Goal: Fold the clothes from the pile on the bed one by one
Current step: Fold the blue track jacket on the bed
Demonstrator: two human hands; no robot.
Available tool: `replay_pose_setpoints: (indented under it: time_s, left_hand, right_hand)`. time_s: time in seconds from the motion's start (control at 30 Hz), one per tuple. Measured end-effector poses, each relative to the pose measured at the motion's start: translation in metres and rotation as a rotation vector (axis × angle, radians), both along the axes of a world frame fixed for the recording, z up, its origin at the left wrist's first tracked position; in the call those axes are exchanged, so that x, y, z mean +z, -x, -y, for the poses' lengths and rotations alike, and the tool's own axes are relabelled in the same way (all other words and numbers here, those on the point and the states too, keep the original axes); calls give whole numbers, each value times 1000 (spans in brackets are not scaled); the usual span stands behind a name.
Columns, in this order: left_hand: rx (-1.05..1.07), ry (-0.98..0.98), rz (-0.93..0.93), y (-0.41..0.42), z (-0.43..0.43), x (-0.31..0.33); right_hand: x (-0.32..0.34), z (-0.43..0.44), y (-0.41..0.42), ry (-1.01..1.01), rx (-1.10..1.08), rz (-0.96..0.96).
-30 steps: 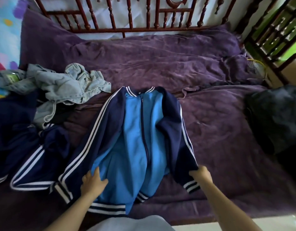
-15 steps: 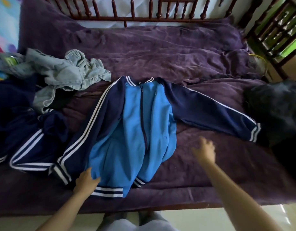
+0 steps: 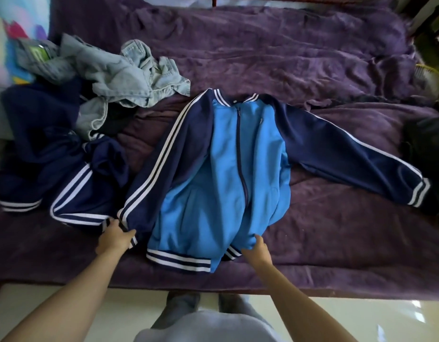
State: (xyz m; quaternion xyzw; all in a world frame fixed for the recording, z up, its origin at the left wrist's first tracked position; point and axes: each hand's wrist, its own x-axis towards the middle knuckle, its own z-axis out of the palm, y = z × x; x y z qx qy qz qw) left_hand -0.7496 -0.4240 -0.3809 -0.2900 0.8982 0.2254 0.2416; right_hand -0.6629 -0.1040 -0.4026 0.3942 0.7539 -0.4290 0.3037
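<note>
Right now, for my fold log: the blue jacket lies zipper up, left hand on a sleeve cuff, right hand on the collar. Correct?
No: the head view shows the right hand at the bottom hem of the blue jacket, not the collar. The rest stands.

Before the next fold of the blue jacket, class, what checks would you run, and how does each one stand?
1. Jacket front up, zipped: ok.
2. Outstretched sleeve lying straight: ok.
3. Left hand grips the end of the other sleeve: ok.
4. Blue front smooth: not ok, rumpled near the hem.
5. Right hand gripping the hem: cannot tell.
</note>
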Motion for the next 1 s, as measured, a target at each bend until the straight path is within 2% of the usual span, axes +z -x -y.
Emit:
replay_pose_setpoints:
  time_s: [0.03, 0.1, 0.2, 0.27, 0.37, 0.43, 0.5, 0.6, 0.67, 0.73, 0.9, 1.0]
  left_hand:
    - [-33, 3, 6, 2, 5, 3]
    - [-21, -76, -97, 7, 10, 13]
    - [185, -139, -451, 34, 40, 47]
    - [379, -138, -667, 63, 93, 64]
    - [629, -97, -728, 90, 172, 58]
    - [725, -100, -737, 85, 156, 52]
    - [662, -208, -642, 64, 96, 50]
    - [447, -465, -305, 11, 4, 18]
    - [368, -565, -73, -14, -24, -8]
    - [255, -609, 66, -30, -34, -22]
    - [70, -697, 112, -38, -29, -21]
    - [-80, -706, 124, -45, -25, -15]
  right_hand:
    - [0, 1, -2, -5, -15, 5]
    - [-1, 4, -6, -13, -37, 14]
    - [0, 5, -7, -49, -78, 9]
    - [1, 4, -4, -93, -78, 4]
    - [0, 6, 3, -140, -70, -4]
    - [-1, 11, 7, -126, -99, -10]
    - [-2, 19, 6, -100, -121, 1]
    - [-7, 25, -4, -57, -175, 7]
    - [-12, 20, -11, -56, -217, 15]
    - [-18, 8, -14, -73, -270, 25]
    - [-34, -14, -5, 56, -491, -65]
    - [-38, -12, 10, 130, -470, -131]
